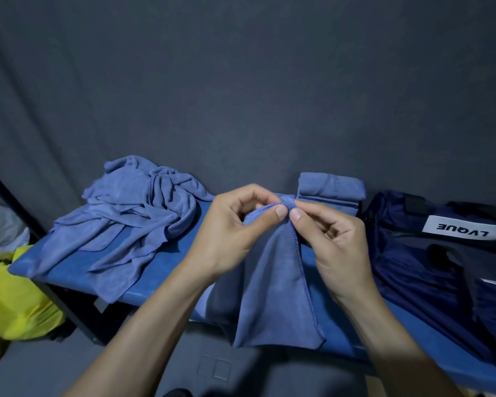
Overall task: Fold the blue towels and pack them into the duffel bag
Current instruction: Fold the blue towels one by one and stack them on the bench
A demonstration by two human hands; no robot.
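Observation:
A blue towel (272,285) hangs in front of me over the blue table's front edge. My left hand (235,224) and my right hand (327,239) pinch its stitched top edge side by side, thumbs almost touching. A heap of loose blue towels (132,213) lies on the left part of the table. Behind my hands sits a stack of folded blue towels (331,189). The navy duffel bag (430,262) with a white label lies at the right end of the table, next to the stack.
The blue table (69,270) runs from left to right, with a dark curtain behind it. A yellow bag (15,305) sits on the floor at the left, beside a black frame leg (20,216). Grey floor lies below.

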